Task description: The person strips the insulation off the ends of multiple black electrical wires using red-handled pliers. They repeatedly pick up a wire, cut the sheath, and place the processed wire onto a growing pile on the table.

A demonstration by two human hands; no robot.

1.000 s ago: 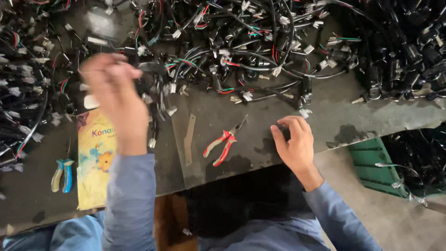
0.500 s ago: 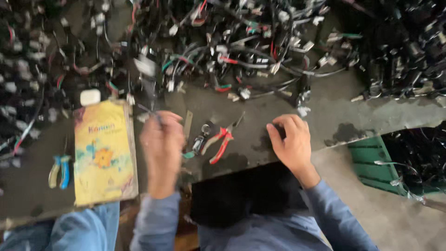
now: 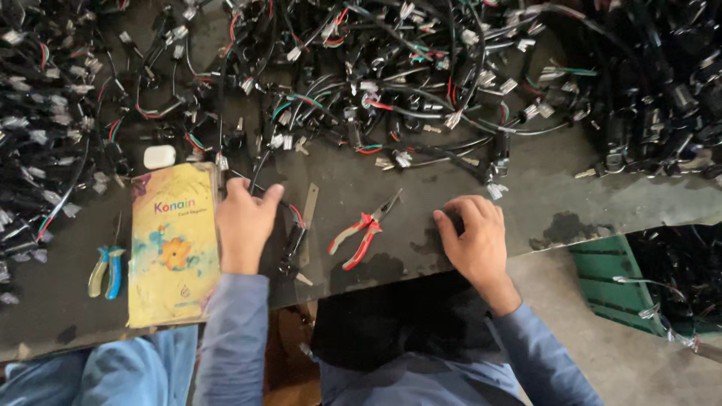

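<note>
My left hand (image 3: 244, 224) rests on the dark table (image 3: 421, 188) beside a yellow notebook (image 3: 173, 244), its fingers closed over a black wire with a connector (image 3: 292, 242) that trails toward the wire pile. My right hand (image 3: 472, 237) lies near the table's front edge with fingers curled on the bare surface, holding nothing I can see. Red-handled pliers (image 3: 363, 229) lie between the two hands. A thin metal strip (image 3: 308, 224) sits next to the left hand.
A large tangle of black, red and green wire harnesses (image 3: 376, 83) covers the far half of the table. Blue-and-yellow pliers (image 3: 105, 271) lie left of the notebook, a small white case (image 3: 159, 156) above it. A green crate (image 3: 617, 282) stands at the right on the floor.
My left hand came down from the wire pile toward the table's front, ending beside the notebook with a wire under its fingers. The right hand stayed near the edge.
</note>
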